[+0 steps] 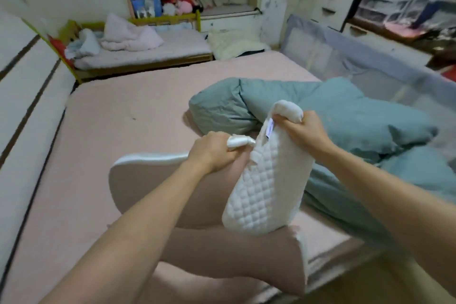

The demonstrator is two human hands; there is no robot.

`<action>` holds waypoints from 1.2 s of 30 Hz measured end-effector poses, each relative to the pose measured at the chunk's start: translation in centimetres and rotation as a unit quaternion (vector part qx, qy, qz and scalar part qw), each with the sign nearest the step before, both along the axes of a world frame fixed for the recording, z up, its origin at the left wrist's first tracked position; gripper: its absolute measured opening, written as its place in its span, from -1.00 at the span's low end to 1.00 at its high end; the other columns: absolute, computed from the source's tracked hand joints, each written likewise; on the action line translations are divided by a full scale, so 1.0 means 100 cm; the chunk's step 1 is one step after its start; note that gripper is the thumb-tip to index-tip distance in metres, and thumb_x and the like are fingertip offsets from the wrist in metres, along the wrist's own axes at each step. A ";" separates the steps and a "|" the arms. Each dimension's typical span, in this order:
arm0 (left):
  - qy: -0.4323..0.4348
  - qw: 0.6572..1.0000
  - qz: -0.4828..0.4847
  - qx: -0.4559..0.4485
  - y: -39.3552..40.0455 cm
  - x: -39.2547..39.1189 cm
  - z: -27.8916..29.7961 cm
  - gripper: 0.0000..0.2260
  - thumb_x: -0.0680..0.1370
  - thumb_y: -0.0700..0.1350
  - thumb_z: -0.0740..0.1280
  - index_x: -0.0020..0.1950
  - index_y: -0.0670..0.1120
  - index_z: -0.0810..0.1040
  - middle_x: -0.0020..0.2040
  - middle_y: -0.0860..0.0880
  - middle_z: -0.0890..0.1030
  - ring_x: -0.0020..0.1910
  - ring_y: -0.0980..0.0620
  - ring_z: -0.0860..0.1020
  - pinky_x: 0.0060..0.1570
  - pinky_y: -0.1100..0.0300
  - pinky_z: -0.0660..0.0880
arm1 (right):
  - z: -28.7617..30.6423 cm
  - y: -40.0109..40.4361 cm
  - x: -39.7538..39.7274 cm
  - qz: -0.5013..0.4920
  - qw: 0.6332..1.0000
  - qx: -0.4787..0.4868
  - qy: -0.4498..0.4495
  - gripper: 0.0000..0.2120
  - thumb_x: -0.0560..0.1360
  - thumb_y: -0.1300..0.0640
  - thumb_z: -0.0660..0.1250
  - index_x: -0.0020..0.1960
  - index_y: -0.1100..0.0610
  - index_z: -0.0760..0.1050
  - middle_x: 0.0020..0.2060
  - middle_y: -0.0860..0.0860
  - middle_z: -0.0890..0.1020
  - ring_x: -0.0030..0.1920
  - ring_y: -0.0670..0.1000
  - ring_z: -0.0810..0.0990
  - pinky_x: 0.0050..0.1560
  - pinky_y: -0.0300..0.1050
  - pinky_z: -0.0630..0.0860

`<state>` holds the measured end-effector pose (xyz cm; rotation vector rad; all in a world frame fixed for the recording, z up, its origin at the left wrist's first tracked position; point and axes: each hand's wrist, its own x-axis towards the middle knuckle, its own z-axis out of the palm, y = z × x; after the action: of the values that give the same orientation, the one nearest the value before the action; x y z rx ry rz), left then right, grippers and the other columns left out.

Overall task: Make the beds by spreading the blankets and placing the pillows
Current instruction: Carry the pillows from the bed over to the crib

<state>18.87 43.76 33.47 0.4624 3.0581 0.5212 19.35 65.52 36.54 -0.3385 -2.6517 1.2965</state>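
I hold a white quilted pillow upright over the near edge of the big bed with its pink sheet. My right hand grips the pillow's top corner. My left hand grips a bunched white corner of fabric beside it, at the edge of a beige pillow lying flat below. A second beige pillow lies nearer me. A teal blanket sits crumpled on the bed's right half.
A grey mesh bed rail runs along the bed's right side. A small cot with a pink blanket stands at the far end. A white padded headboard lines the left. Drawers stand at the back right.
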 end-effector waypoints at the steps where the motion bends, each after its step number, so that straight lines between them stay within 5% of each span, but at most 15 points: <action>1: 0.005 0.999 -0.040 -0.013 0.017 0.004 0.004 -0.68 0.47 0.25 0.26 -0.13 0.01 0.55 -0.05 -0.05 0.65 -0.05 -0.14 0.59 -0.19 0.10 0.41 | -0.002 0.017 0.020 -0.047 0.999 0.006 0.006 -0.52 0.38 -0.20 0.37 -0.28 0.26 0.56 -0.36 0.12 0.55 -0.26 0.05 0.52 -0.21 0.02 0.48; 5: 0.058 0.985 -0.146 -0.071 0.073 0.017 0.020 -0.80 0.48 0.10 0.31 -0.02 0.02 0.58 0.00 -0.08 0.65 0.01 -0.17 0.59 -0.15 0.10 0.39 | -0.011 0.071 0.093 -0.199 0.979 0.003 0.037 -0.56 0.41 -0.16 0.39 -0.27 0.26 0.57 -0.32 0.16 0.61 -0.22 0.04 0.55 -0.17 0.01 0.49; 14: 0.111 0.929 -0.350 -0.045 0.245 0.072 0.052 -0.48 0.42 0.41 0.20 -0.05 -0.02 0.59 -0.07 -0.09 0.65 -0.04 -0.21 0.58 -0.17 0.08 0.44 | 0.010 0.200 0.221 -0.389 0.917 0.004 0.084 -0.60 0.41 -0.18 0.39 -0.19 0.20 0.59 -0.20 0.16 0.66 -0.12 0.16 0.62 -0.14 -0.05 0.49; 19: 0.093 0.896 -0.433 -0.026 0.373 0.113 0.041 -0.51 0.44 0.37 0.23 -0.05 -0.04 0.59 -0.07 -0.09 0.65 -0.05 -0.20 0.58 -0.20 0.10 0.40 | 0.013 0.299 0.286 -0.464 0.878 -0.021 0.113 -0.65 0.39 -0.08 0.46 -0.26 0.24 0.61 -0.29 0.13 0.65 -0.26 0.05 0.59 -0.22 0.00 0.52; 28: 0.034 0.840 -0.539 -0.043 0.642 0.178 0.023 -0.79 0.52 0.04 0.29 -0.14 -0.09 0.42 -0.03 -0.18 0.61 -0.05 -0.21 0.55 -0.21 0.11 0.36 | 0.014 0.515 0.340 -0.437 0.891 -0.067 0.108 -0.74 0.37 0.01 0.50 -0.40 0.10 0.53 -0.45 -0.07 0.56 -0.49 -0.21 0.46 -0.42 -0.26 0.38; 36: 0.023 0.838 -0.546 -0.008 0.829 0.163 0.033 -0.65 0.48 0.27 0.30 -0.11 -0.01 0.54 -0.13 -0.04 0.62 -0.15 -0.09 0.57 -0.24 0.13 0.38 | 0.027 0.705 0.336 -0.413 0.902 -0.068 0.106 -0.57 0.38 0.02 0.50 -0.50 0.11 0.35 -0.60 -0.15 0.41 -0.56 -0.19 0.33 -0.47 -0.28 0.27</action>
<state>35.15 126.70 36.76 1.9824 2.2175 0.3799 52.92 136.05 39.28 -1.1164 -1.8633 1.1155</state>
